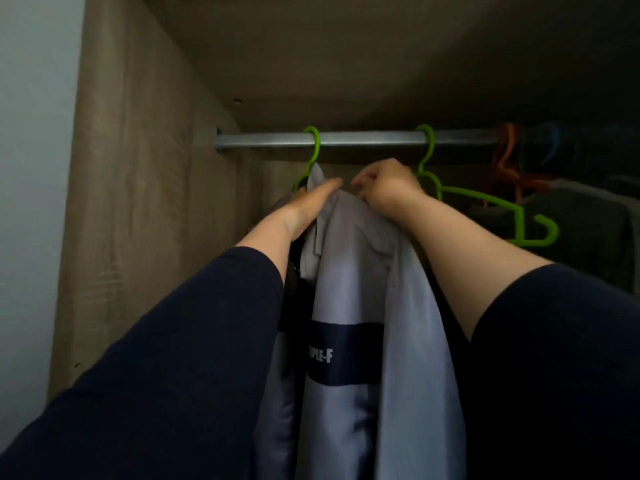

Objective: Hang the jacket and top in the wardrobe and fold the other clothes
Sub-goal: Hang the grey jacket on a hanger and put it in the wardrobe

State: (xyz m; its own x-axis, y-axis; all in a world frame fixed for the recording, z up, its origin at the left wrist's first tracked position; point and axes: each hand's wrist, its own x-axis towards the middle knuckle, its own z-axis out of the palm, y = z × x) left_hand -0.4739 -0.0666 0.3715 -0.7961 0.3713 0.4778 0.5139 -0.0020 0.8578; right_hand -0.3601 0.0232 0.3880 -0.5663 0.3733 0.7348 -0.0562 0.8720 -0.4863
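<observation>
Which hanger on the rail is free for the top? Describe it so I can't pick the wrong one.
Find the metal rail across the wardrobe top. Just right of the grey jacket and the right hand hangs a green hanger. It is bare, while the other green hanger carries the jacket and the orange hanger sits further right.

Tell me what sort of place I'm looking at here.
Most likely the inside of a wardrobe: a metal rail spans wood-look panels, plastic hangers hook over it, and a grey jacket hangs from a green hanger.
</observation>
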